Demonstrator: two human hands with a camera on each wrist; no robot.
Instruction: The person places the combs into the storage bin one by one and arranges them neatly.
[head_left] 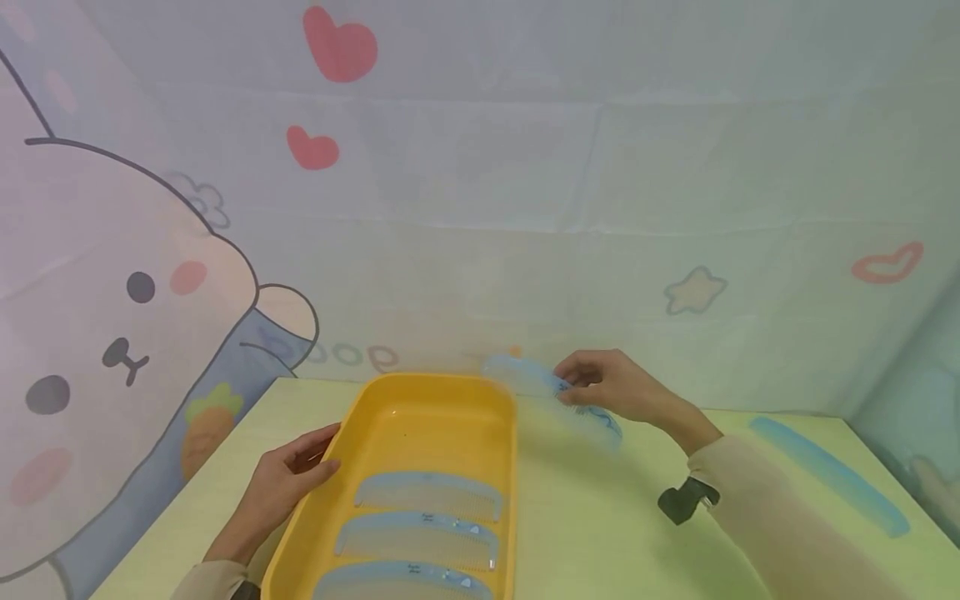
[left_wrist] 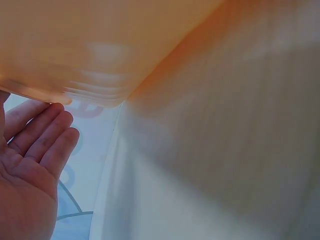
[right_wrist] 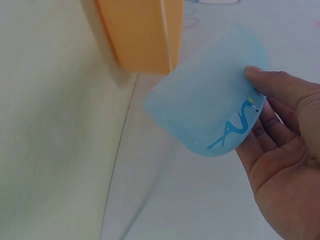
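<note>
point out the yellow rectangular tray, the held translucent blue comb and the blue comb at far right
Yellow rectangular tray (head_left: pixel 446 429), head view, bare inner floor
Held translucent blue comb (right_wrist: pixel 210 97), right wrist view, its broad face
Blue comb at far right (head_left: pixel 829 476), head view, mid-length

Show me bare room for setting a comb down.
Inside the yellow tray, the far end is bare, between the far wall and three combs. Bare table lies between tray and loose comb, partly under the right sleeve. Crowded: the tray's near end; its left rim, by the left hand; its far right corner, where the right hand holds its comb.
</note>
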